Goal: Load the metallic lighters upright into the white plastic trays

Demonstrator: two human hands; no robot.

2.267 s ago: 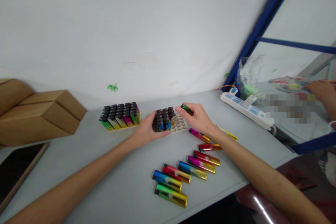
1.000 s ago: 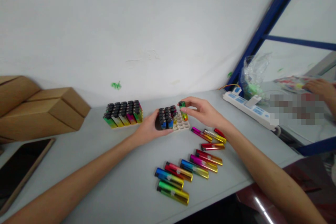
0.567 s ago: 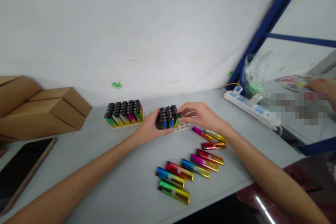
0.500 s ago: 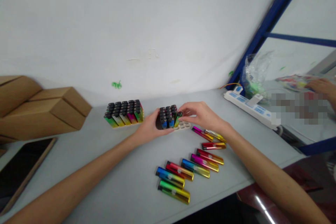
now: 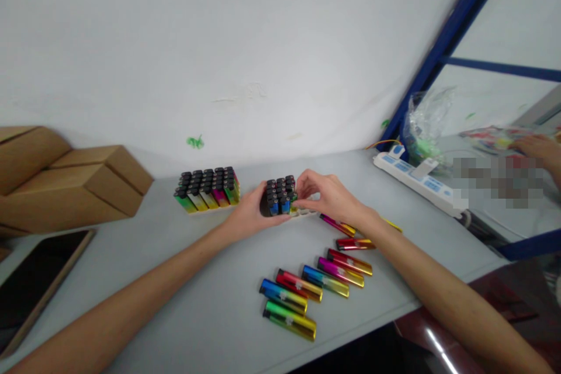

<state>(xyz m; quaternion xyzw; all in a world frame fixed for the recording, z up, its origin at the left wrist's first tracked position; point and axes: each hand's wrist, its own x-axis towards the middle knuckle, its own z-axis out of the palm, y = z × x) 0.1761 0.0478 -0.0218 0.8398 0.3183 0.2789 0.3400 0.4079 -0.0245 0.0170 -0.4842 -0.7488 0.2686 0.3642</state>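
My left hand (image 5: 246, 217) grips the near left side of a pale tray (image 5: 302, 211) half filled with upright black-topped lighters (image 5: 279, 194). My right hand (image 5: 328, 197) is at the tray's right side, its fingertips pinched on a green-yellow lighter (image 5: 293, 200) that stands against the filled rows; the fingers mostly hide it. Several colourful loose lighters (image 5: 325, 280) lie in a row on the grey table (image 5: 184, 298) below my right forearm.
A second, full tray of lighters (image 5: 207, 190) stands to the left. Cardboard boxes (image 5: 65, 187) and a dark flat screen (image 5: 30, 280) are at far left. A power strip (image 5: 416, 182), a plastic bag (image 5: 427, 123) and another person's hand (image 5: 537, 149) are at right behind a blue frame (image 5: 442, 41).
My right hand brought the green-yellow lighter from above the tray's far right down against the filled rows. My left hand stayed on the tray.
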